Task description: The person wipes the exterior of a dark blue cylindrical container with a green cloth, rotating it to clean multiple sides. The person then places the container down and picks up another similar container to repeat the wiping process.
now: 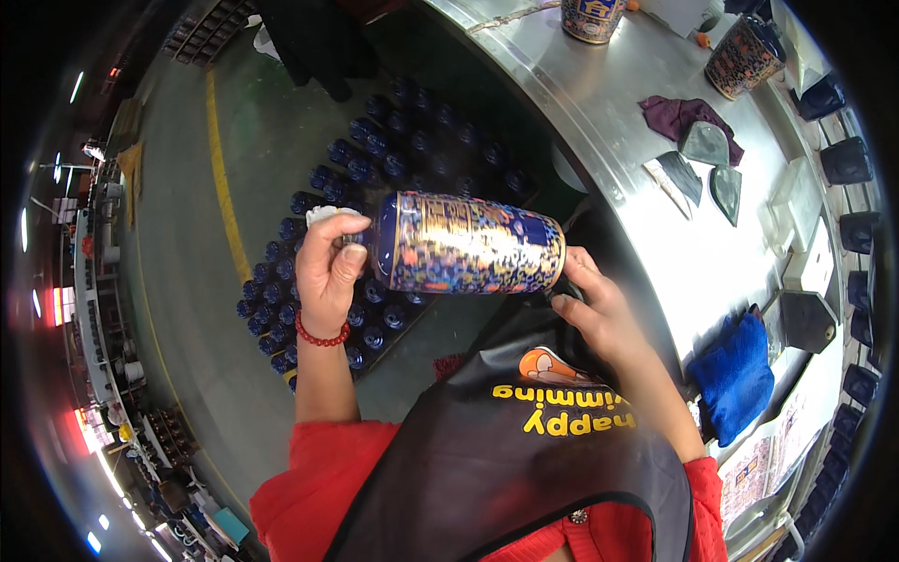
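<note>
A dark blue bottle [473, 245] lies level in the air in front of my apron, its side covered in a gold and many-coloured pattern. My left hand [328, 272] is closed round its narrow neck, thumb and forefinger pinching there. Something white and crumpled [323, 214] shows behind the fingers; whether I hold it is unclear. At the other end, my right hand [597, 304] grips the base between thumb and fingers, partly hidden by the bottle. Light glares off the gold part of the pattern.
To the right, a metal table [562, 98] carries two patterned bottles [744, 58], a purple cloth [663, 117], dark flat scrapers [726, 194], a blue cloth [735, 375] and printed sheets [768, 459]. Many dark blue bottles [375, 145] stand on the floor beyond my hands. More line the far right.
</note>
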